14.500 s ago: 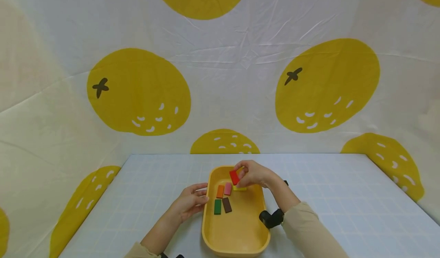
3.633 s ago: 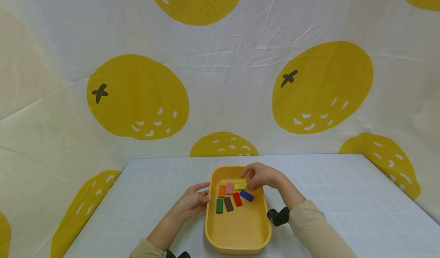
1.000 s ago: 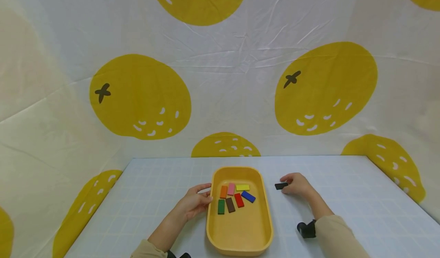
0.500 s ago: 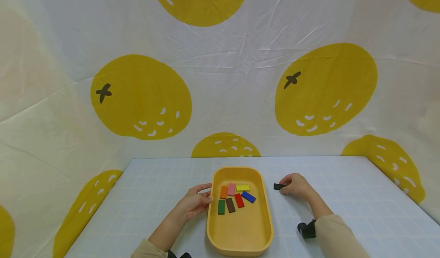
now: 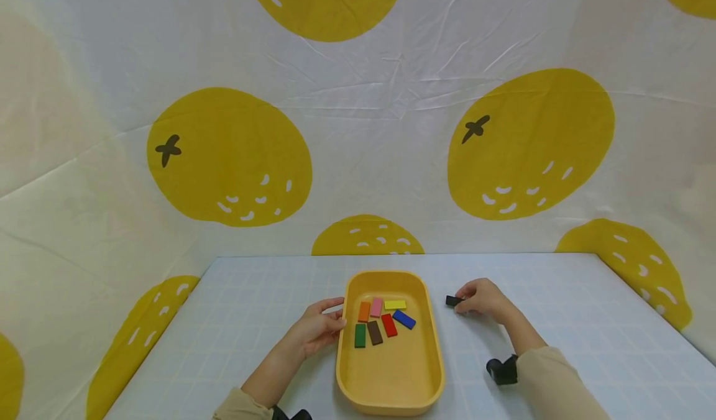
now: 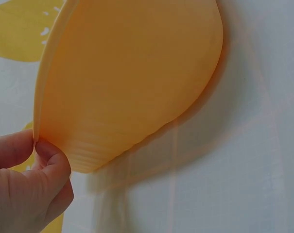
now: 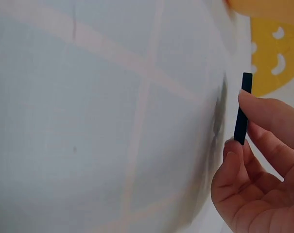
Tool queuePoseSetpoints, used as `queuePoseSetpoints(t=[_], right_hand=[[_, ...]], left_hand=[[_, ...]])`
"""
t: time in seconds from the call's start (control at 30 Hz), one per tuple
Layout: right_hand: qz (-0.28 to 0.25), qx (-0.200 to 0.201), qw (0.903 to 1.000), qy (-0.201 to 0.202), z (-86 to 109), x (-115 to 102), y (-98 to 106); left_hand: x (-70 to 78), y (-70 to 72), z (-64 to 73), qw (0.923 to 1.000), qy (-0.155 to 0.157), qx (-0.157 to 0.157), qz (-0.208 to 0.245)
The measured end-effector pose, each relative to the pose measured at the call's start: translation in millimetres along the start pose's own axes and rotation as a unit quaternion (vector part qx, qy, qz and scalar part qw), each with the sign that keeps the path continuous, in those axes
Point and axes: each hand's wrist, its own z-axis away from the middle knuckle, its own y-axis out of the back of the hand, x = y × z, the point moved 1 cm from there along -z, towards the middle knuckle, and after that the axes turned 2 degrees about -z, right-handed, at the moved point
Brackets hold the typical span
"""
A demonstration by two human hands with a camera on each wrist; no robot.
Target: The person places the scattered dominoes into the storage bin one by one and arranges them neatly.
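My left hand (image 5: 314, 330) pinches the left rim of a yellow tray (image 5: 391, 376); in the left wrist view the thumb and fingers meet at the rim (image 6: 37, 111). To the right of the tray, my right hand (image 5: 485, 300) pinches a small black domino-like block (image 5: 452, 301). The right wrist view shows that black block (image 7: 243, 109) edge-on between thumb and fingertips, apart from the tabletop. Inside the tray lie orange (image 5: 364, 312), pink (image 5: 376, 307), yellow (image 5: 394, 305), green (image 5: 360, 335), brown (image 5: 375, 332), red (image 5: 389, 325) and blue blocks (image 5: 404, 319).
The tray stands on a table (image 5: 268, 283) with a pale blue checked cover. Behind it hangs a white cloth (image 5: 380, 159) printed with large yellow fruit. A black wrist camera (image 5: 502, 370) sits at the right sleeve.
The red block went from the right hand into the tray, and a blue one joined it. The right hand then moved right, outside the tray, and holds a black block. The left hand stays put.
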Motion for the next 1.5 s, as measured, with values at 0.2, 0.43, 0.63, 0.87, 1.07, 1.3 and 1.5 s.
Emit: queuePoseSetpoints(t=[0.2, 0.43, 0.63, 0.87, 1.07, 1.3, 1.5], right_hand=[[-0.004, -0.002, 1.0000, 0.001, 2.3, -7, 2], [-0.009, -0.005, 0.9998, 0.016, 5.0, -18, 5], [-0.022, -0.019, 0.9986, 0.044, 6.3, -30, 8], [-0.029, -0.030, 0.9974, 0.059, 10.8, -48, 12], [-0.033, -0.039, 0.9960, 0.073, 12.4, -60, 13], [-0.032, -0.047, 0.9947, 0.086, 11.2, -70, 11], [-0.029, -0.062, 0.9925, 0.102, 12.7, -81, 8]], left_hand=[[0.3, -0.2, -0.2, 1.0000, 0.006, 0.003, -0.004], [0.5, -0.6, -1.0, 1.0000, 0.005, 0.003, -0.003], [0.0, -0.6, -1.1, 1.0000, -0.004, -0.001, -0.003], [-0.2, -0.1, -0.5, 1.0000, -0.005, 0.001, -0.007], [-0.3, -0.7, -0.8, 0.9999, -0.003, 0.003, -0.011], [0.0, -1.2, -0.2, 0.9998, -0.001, 0.008, -0.016], [-0.1, -1.0, -0.2, 0.9998, 0.001, 0.008, -0.016]])
